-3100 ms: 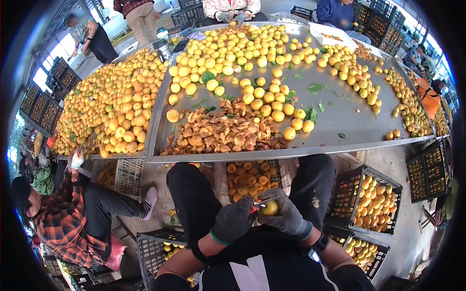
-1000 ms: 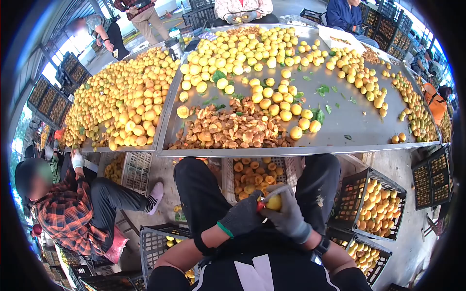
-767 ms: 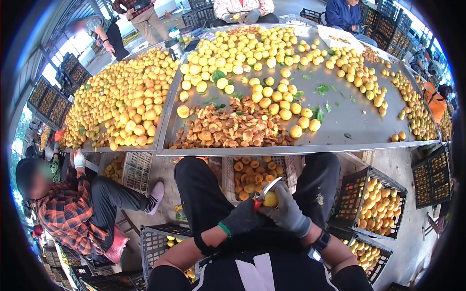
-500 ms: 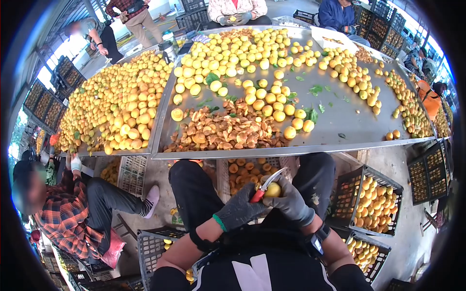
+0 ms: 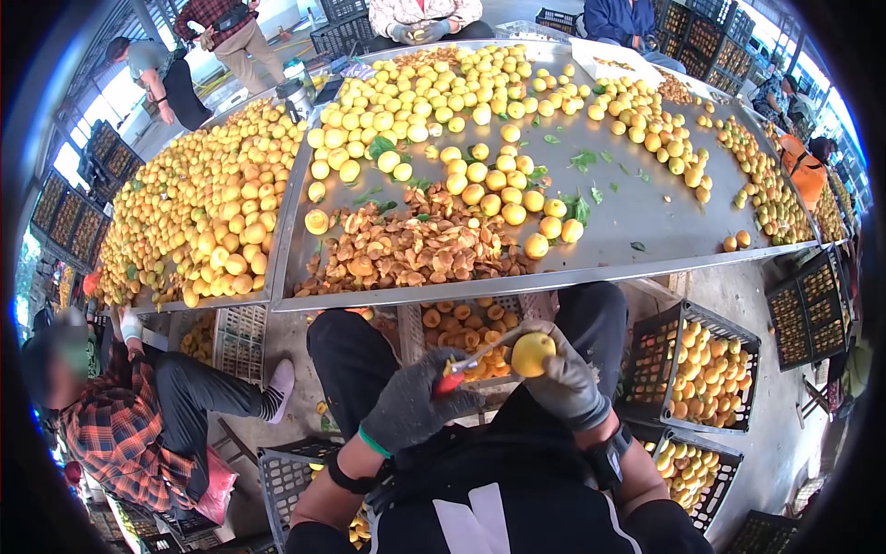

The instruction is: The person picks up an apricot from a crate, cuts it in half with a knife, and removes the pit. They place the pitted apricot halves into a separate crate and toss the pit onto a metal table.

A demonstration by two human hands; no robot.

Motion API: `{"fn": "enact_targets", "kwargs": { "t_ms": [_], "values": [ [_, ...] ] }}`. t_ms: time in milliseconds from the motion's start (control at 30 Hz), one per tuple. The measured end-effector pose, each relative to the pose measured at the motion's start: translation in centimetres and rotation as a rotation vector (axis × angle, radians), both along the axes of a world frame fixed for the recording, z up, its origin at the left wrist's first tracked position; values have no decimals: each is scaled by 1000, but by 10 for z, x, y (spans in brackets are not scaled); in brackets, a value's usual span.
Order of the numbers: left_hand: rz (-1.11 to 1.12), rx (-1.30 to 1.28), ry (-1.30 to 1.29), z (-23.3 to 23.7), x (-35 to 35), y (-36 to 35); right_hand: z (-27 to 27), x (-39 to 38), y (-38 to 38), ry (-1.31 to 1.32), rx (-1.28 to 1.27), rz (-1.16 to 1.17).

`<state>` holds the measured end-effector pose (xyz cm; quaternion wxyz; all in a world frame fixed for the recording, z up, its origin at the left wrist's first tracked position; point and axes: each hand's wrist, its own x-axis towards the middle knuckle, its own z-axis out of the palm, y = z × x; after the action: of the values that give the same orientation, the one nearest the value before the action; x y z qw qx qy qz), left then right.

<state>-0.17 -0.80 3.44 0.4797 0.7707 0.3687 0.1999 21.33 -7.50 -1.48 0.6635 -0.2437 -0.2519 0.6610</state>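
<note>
Over my lap, my gloved left hand [image 5: 415, 397] is closed round the red handle of a small knife [image 5: 450, 380]. Its blade points up and right, its tip close to my other hand. A whole yellow apricot [image 5: 532, 355] is gripped by my gloved right hand [image 5: 565, 383], with its smooth round side showing. Beyond my knees, a heap of cut fruit pieces [image 5: 425, 240] lies along the near edge of the metal table [image 5: 609, 222]. Whole apricots [image 5: 498, 189] lie next to that heap.
Below the table edge stands a crate of orange fruit [image 5: 466, 323]. Black crates of fruit [image 5: 711, 374] are at my right. A person in a plaid shirt [image 5: 120, 420] sits at my left beside a table heaped with apricots [image 5: 203, 203]. Other people sit across the table.
My hands have drawn apart: the knife has moved left with my left hand, away from the apricot. My right hand has raised the apricot slightly. The whole view has shifted a little.
</note>
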Motion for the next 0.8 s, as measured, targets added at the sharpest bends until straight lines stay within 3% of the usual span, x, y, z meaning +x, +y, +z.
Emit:
{"fn": "enact_targets", "kwargs": {
  "t_ms": [33,100,167,300,533,800],
  "values": [
    [-1,-2,2,-9,-1,-5,3,-1,-1,-81,67,-2],
    [-6,298,42,-19,0,-14,13,-1,-6,-36,-5,58],
    [3,289,63,-21,2,-23,17,-7,-9,-410,1,-37],
    [18,368,120,-21,2,-35,19,-11,-13,-553,70,-69],
    [-48,305,60,-37,-9,-39,22,-16,-15,-469,162,42],
    [20,404,235,-37,-2,-47,24,-30,-17,-409,93,1]
  ]
}}
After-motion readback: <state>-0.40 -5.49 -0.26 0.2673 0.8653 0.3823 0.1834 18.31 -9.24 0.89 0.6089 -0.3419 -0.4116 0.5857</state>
